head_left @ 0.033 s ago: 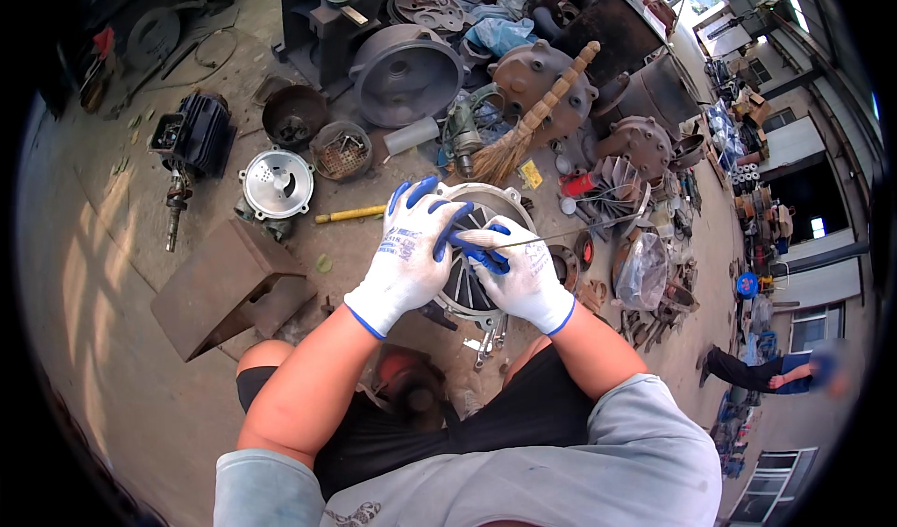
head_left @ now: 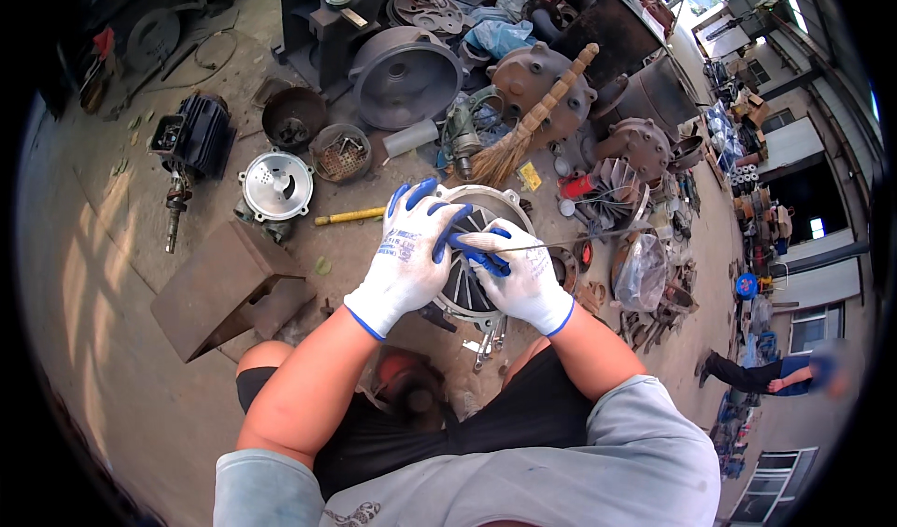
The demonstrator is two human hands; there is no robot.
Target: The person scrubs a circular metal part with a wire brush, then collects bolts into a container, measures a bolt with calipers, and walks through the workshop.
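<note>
Between my knees and the clutter stands a round metal housing (head_left: 516,211) with a pale lugged rim and dark radial blades (head_left: 464,289) inside. Both hands wear white gloves with blue fingertips. My left hand (head_left: 408,247) lies over the housing's left side, two fingers raised and apart; its index finger and thumb bend toward my right hand, and what they pinch is hidden. My right hand (head_left: 517,270) is closed over the blades, gripping a thin metal rod (head_left: 589,239) that sticks out to the right. Where the rod's inner end meets the housing cannot be seen.
A yellow-handled tool (head_left: 348,216) lies left of the housing, near a silver round cover (head_left: 277,185) and an angular metal box (head_left: 229,289). A straw broom (head_left: 533,121) and large castings (head_left: 408,77) crowd the far side. Another person (head_left: 780,375) is off to the right.
The thin rod's outer end has swung down slightly, toward me, with a small turn of my right hand. My left hand stays nearly in place.
</note>
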